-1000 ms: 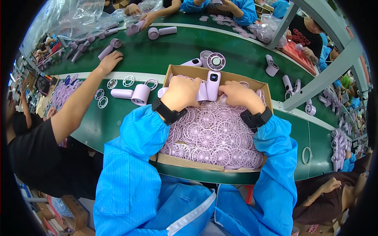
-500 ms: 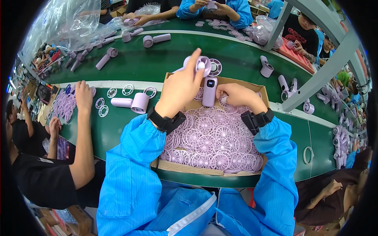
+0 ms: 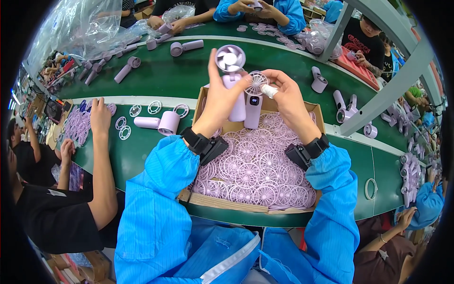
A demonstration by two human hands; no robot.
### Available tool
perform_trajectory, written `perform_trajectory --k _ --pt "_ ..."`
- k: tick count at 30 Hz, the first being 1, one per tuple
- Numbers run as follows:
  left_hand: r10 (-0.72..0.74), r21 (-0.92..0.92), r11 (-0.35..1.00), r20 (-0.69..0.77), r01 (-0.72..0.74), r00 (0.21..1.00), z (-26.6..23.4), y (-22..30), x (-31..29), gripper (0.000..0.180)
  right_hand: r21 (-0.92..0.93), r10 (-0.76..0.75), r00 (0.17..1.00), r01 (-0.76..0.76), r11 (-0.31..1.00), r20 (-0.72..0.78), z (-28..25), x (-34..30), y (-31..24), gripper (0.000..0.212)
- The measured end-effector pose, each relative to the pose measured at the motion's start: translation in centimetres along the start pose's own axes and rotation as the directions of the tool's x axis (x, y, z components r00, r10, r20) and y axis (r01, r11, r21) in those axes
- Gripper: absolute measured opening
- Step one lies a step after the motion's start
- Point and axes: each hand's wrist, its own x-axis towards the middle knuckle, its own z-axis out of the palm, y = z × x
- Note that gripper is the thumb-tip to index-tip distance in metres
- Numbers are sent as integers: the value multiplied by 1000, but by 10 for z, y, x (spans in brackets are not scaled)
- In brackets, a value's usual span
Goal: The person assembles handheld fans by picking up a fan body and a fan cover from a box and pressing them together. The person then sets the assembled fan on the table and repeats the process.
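Observation:
A lilac handheld fan (image 3: 236, 109) stands upright in my left hand (image 3: 215, 104), its round head showing white blades. My fingers wrap its handle above the box's far edge. Between the fingertips of my right hand (image 3: 293, 106) is a lilac spoked fan grille (image 3: 257, 81), just right of that fan. White tape wraps one finger of this hand. Below the grille, a second lilac fan (image 3: 253, 116) with a small lit display leans on the far side of the cardboard box (image 3: 227, 204). Many loose lilac grilles (image 3: 255, 165) fill the box.
Left of the box lie a lilac fan (image 3: 165, 124), several white rings (image 3: 154, 107) and a pile of lilac parts (image 3: 78, 124). A grey metal post (image 3: 378, 90) rises at the right. More fans lie across the green table (image 3: 161, 71). Co-workers sit left, right and opposite.
My left hand has brought its fan upright, blades now facing me. My right hand has come up out of the box with a grille and moved beside the fan.

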Motion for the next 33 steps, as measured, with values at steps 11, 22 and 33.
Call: perform_trajectory --k 11,22,33 --pt "214 75 974 28 -215 977 4 1 -4 90 2 -164 983 165 986 -76 16 -8 -1 21" --pt "305 107 948 -36 -300 952 9 5 -13 92 -755 -637 738 544 367 222 19 -14 -5 45" --pt "415 235 879 50 -415 908 11 0 -17 92 -779 -726 648 569 262 229 22 -17 -15 52"
